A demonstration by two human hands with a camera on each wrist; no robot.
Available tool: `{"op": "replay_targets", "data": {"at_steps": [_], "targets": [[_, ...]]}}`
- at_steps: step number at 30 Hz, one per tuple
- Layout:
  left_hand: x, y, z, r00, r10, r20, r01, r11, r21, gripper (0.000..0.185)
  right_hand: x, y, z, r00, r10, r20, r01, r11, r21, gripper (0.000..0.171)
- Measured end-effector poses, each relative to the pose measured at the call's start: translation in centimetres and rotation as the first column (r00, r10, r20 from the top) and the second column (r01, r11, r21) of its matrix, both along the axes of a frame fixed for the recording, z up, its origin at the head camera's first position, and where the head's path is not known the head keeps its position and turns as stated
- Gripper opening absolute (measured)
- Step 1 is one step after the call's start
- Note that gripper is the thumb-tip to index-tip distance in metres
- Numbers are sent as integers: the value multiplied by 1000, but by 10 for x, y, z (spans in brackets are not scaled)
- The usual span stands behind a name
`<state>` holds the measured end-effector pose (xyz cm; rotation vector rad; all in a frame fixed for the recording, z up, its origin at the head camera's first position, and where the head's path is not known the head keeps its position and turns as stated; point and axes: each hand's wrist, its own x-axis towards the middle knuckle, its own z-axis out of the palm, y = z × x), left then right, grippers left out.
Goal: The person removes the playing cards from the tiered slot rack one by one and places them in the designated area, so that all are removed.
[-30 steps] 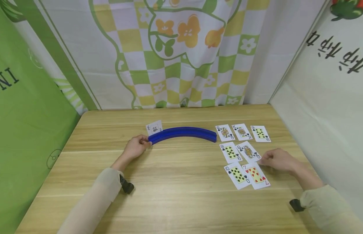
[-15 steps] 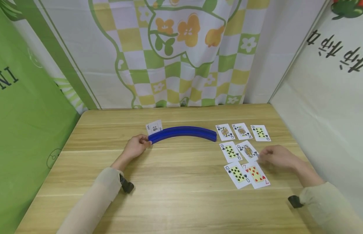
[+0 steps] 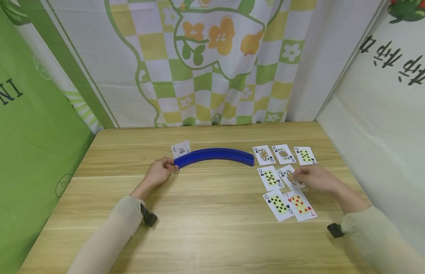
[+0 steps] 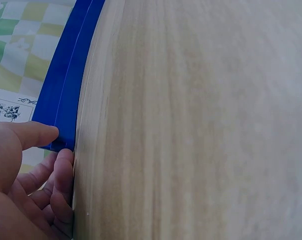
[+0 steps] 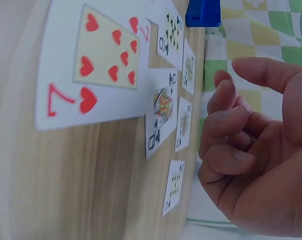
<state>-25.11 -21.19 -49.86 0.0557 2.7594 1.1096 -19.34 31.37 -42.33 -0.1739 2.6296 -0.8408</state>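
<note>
A curved blue card holder (image 3: pixel 215 153) lies toward the back of the table, with a joker card (image 3: pixel 180 148) standing in its left end. My left hand (image 3: pixel 159 172) pinches that same end between thumb and fingers. Over the queen of clubs (image 3: pixel 287 174) hovers my right hand (image 3: pixel 318 179), covering part of the card in the head view. Its fingers are loosely bent, and the right wrist view shows a gap between thumb and fingers with nothing held. Just below lies the seven of hearts (image 5: pixel 106 55), overlapping the queen's lower edge.
Other face-up cards lie right of the holder: a queen of spades (image 3: pixel 263 155), a king (image 3: pixel 283 153), two nines, the clubs nine (image 3: pixel 270 178) among them, and a ten of spades (image 3: pixel 279 205). A checkered curtain (image 3: pixel 215 91) hangs behind the table.
My right hand has moved left and slightly away from me, from beside the queen of clubs to over it. The left hand still holds the holder's end.
</note>
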Motion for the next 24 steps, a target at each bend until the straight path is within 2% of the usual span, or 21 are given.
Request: {"op": "replay_targets", "data": {"at_steps": [8, 24], "targets": [[-1, 0, 1, 1000, -4, -7, 4, 1000, 2, 40, -8, -9, 0, 1000, 10, -4, -10, 1000, -30, 30], [0, -1, 1, 1000, 1, 0, -1, 1000, 10, 40, -16, -36, 9, 1000, 9, 11, -8, 995, -96, 31]]}}
